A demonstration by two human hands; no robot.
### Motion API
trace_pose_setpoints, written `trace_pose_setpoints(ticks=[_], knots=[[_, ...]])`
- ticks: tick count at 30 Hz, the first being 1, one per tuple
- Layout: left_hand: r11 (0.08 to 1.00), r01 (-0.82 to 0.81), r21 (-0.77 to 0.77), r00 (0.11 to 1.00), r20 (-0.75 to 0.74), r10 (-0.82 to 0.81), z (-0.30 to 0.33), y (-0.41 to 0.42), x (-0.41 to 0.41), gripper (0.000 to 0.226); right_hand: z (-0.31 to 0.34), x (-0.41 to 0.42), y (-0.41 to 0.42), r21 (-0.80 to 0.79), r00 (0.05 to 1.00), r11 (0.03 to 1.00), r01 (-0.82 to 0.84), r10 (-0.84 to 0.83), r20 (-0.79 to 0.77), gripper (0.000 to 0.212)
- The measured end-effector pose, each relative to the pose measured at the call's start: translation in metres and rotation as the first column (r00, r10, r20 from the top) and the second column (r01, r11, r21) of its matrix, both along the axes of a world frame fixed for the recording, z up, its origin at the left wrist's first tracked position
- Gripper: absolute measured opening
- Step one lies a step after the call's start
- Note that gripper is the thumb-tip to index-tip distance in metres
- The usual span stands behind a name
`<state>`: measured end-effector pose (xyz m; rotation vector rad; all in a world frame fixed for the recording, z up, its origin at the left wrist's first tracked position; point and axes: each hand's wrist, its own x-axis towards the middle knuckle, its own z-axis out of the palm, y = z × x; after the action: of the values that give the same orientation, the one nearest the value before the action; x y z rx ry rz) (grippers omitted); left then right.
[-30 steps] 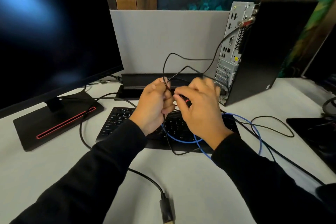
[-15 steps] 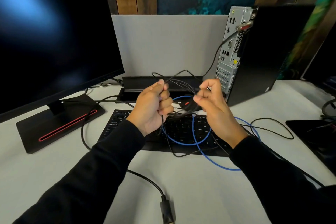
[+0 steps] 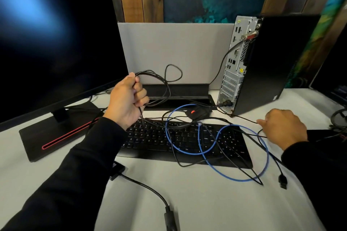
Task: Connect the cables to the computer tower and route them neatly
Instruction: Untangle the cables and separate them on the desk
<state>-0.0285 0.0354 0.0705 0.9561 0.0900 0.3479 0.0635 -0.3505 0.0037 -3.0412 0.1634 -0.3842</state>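
Item: black cable bundle (image 3: 159, 84), raised over the keyboard (image 3: 184, 140), gripped in my left hand (image 3: 125, 101) to keep coils gathered. Right hand (image 3: 281, 129), fingers curled, pinches a thin black lead (image 3: 244, 118) near the tower (image 3: 262, 62), likely tracing it. Blue cable (image 3: 234, 179) lies loose.

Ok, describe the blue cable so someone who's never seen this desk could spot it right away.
Start at the black keyboard in the middle of the white table, in front of the computer tower. The blue cable lies in loose loops across the keyboard's right half and onto the table. Every other cable there is black; this one alone is bright blue.
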Motion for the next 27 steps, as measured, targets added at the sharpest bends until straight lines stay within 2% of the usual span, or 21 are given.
trace_pose_setpoints(ticks=[5, 8, 12, 15, 17, 19, 21, 24, 25, 27], knots=[[0.985, -0.094, -0.145, 0.991, 0.086, 0.107, 0.016, 0.042, -0.002, 0.037, -0.007, 0.005, -0.008, -0.037, 0.986, 0.992, 0.119, -0.123, -0.113, 0.022], [0.98, -0.123, -0.158, 0.987, 0.084, 0.138, 0.014, 0.054, -0.005, 0.037, -0.015, 0.007, -0.009, -0.077, 0.988, 0.991, 0.111, -0.118, -0.099, 0.028], [0.996, -0.077, -0.051, 0.996, 0.032, 0.079, 0.001, 0.024, 0.0, 0.035, -0.017, -0.001, 0.01, -0.324, 0.995, 0.942, 0.086, -0.099, -0.024, 0.032], [0.998, -0.044, 0.048, 0.999, 0.02, 0.043, -0.004, 0.0, 0.002, 0.034, -0.003, -0.01, 0.035, -0.251, 0.999, 0.968, 0.006, 0.002, 0.033, 0.031], [0.996, -0.021, 0.084, 0.999, 0.029, 0.019, -0.005, -0.01, 0.003, 0.034, 0.012, -0.019, 0.061, -0.063, 0.964, 0.97, -0.235, 0.241, 0.116, 0.039], [0.994, 0.008, 0.112, 0.999, 0.03, -0.011, -0.005, -0.019, 0.003, 0.035, 0.032, -0.033, 0.093, 0.204, 0.848, 0.826, -0.526, 0.489, 0.204, 0.053], [0.989, 0.042, 0.141, 0.999, 0.022, -0.045, -0.005, -0.025, 0.0, 0.034, 0.051, -0.047, 0.124, 0.342, 0.728, 0.644, -0.684, 0.635, 0.26, 0.066], [0.984, 0.093, 0.152, 0.995, 0.016, -0.096, -0.006, -0.03, -0.001, 0.033, 0.061, -0.046, 0.159, 0.418, 0.61, 0.494, -0.762, 0.765, 0.208, 0.071], [0.984, 0.102, 0.143, 0.994, 0.017, -0.106, -0.006, -0.03, -0.001, 0.034, 0.059, -0.041, 0.166, 0.465, 0.583, 0.453, -0.761, 0.791, 0.183, 0.067], [0.989, 0.106, 0.107, 0.994, 0.017, -0.109, -0.007, -0.027, -0.001, 0.034, 0.054, -0.036, 0.172, 0.615, 0.564, 0.346, -0.708, 0.801, 0.198, 0.044]])
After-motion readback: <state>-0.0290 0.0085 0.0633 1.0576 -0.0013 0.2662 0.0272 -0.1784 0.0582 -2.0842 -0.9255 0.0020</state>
